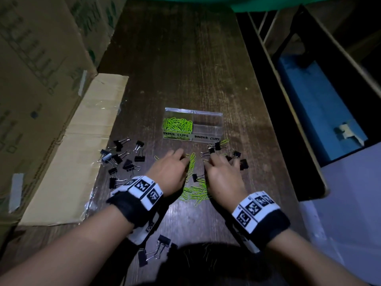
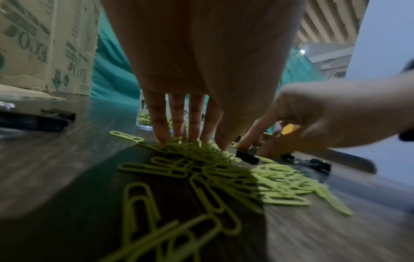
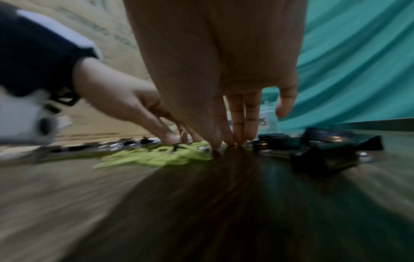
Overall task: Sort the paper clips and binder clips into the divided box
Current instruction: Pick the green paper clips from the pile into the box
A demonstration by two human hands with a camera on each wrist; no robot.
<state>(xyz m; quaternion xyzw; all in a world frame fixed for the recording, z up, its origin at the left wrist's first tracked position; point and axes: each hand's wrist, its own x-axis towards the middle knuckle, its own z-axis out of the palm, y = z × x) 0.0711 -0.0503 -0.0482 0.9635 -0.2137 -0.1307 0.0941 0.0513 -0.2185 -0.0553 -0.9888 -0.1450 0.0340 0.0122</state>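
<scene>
Head view: left hand (image 1: 169, 172) and right hand (image 1: 223, 172) rest straight fingers (image 2: 161, 124) on the green paper clips (image 1: 194, 190) on the worktop (image 1: 185, 69), gripping nothing.

Both forearms reach forward, palms down, each wrist wrapped in a black-and-white marker band. Left hand (image 1: 168, 172) has straight fingers (image 2: 160, 122) pointing down, tips touching the worktop (image 1: 185, 69). Right hand (image 1: 223, 174) sits just beside it, fingers (image 3: 237, 120) straight and tips down too, little finger lifted apart.
</scene>
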